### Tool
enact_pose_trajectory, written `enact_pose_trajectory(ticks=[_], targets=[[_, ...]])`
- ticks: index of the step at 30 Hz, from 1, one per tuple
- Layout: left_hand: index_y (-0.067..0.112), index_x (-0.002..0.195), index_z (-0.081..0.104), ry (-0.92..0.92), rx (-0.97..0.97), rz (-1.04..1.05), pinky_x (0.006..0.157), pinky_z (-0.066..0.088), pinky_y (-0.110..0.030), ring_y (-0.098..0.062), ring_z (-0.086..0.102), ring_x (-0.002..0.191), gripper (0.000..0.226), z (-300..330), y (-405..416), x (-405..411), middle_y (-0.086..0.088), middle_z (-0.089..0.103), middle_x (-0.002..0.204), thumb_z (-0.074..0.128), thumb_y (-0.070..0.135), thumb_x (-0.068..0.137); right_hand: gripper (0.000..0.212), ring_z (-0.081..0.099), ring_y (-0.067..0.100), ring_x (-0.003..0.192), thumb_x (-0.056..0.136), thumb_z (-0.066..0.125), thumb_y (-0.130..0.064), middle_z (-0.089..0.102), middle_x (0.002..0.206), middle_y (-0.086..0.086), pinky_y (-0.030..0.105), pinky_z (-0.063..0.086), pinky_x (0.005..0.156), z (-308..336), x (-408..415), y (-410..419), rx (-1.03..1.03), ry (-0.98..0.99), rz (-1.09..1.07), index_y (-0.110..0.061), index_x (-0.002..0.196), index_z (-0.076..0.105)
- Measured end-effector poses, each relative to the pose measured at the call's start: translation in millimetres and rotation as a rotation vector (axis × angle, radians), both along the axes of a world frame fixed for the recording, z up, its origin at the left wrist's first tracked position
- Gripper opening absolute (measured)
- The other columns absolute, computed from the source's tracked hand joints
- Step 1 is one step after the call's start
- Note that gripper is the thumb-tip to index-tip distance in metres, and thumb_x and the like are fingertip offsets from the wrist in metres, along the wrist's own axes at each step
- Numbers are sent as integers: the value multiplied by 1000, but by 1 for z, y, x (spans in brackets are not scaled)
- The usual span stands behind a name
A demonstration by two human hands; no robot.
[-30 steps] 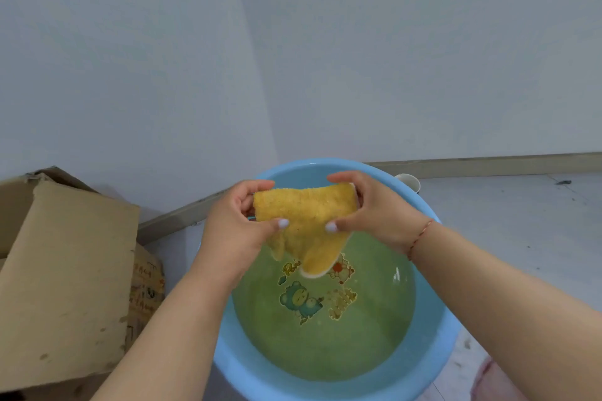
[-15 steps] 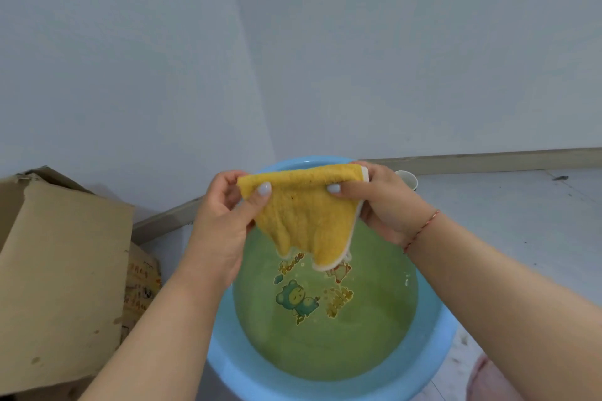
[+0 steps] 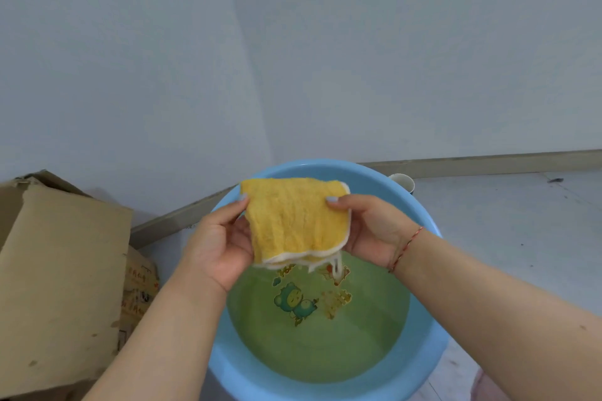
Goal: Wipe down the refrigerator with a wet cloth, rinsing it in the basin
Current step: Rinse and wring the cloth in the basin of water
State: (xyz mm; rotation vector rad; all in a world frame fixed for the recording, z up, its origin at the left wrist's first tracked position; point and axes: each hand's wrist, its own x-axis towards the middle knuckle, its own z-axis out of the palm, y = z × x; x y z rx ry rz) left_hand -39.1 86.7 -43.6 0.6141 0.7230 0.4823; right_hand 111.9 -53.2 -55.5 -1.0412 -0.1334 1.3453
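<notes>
view: one head-worn wide-angle camera, no second view to share with
facing: forward and steeply down into a room corner where two walls meet
nearness: close over the blue basin [image 3: 420,371], set low at centre
framing: forearms enter from the bottom edge; cardboard box [image 3: 62,273] at lower left; floor [image 3: 508,221] at right

A yellow cloth [image 3: 296,221] with a white stitched edge. Below it, a light blue basin [image 3: 423,365] whose inside looks green, printed with cartoon figures (a teal bear and orange-yellow shapes). A red string bracelet [image 3: 408,246] circles one wrist. A plain brown cardboard box [image 3: 62,277] stands against pale grey-white walls [image 3: 391,58].
</notes>
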Motion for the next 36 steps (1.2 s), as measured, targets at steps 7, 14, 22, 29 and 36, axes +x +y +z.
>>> enact_pose_trajectory(ticks=[7, 14, 22, 29, 36], targets=[[25, 127, 51, 117, 118, -188, 47, 52, -23, -19, 65, 66, 73, -17, -22, 11, -11, 72, 83, 68, -8, 64, 29, 65, 34, 89, 92, 52, -12, 68, 99, 19, 46, 55, 74, 19, 24, -15, -52, -44, -102, -1, 119, 55], [10, 130, 49, 170, 28, -316, 94, 48, -46, -32, 57, 114, 71, -22, -44, 30, -20, 57, 125, 72, 34, 67, 30, 70, 32, 89, 93, 40, -4, 68, 111, 19, 46, 58, 73, 32, 53, -35, 95, 24, -277, -1, 119, 55], [1, 112, 63, -94, -213, -287, 101, 44, -54, -34, 63, 107, 40, -12, -80, 113, -18, 71, 107, 65, 30, 85, 34, 68, 31, 95, 88, 55, -28, 69, 109, 15, 47, 53, 82, 29, 62, -37, 83, 85, -331, -8, 113, 64], [8, 120, 51, 108, 150, -174, 68, 59, -39, -25, 69, 85, 38, -17, -62, 162, -17, 67, 109, 66, 0, 85, 9, 57, 19, 61, 83, 64, -6, 57, 69, 7, 28, 52, 59, 17, 125, -75, -508, -461, -449, -9, 78, 58], [25, 111, 43, 492, 465, -327, 86, 55, -51, -30, 63, 101, 51, -72, -79, 168, -9, 59, 118, 80, 21, 76, 10, 64, 20, 69, 86, 61, -12, 69, 83, 11, 31, 54, 67, -7, 139, -101, -986, -852, 301, -4, 92, 61]])
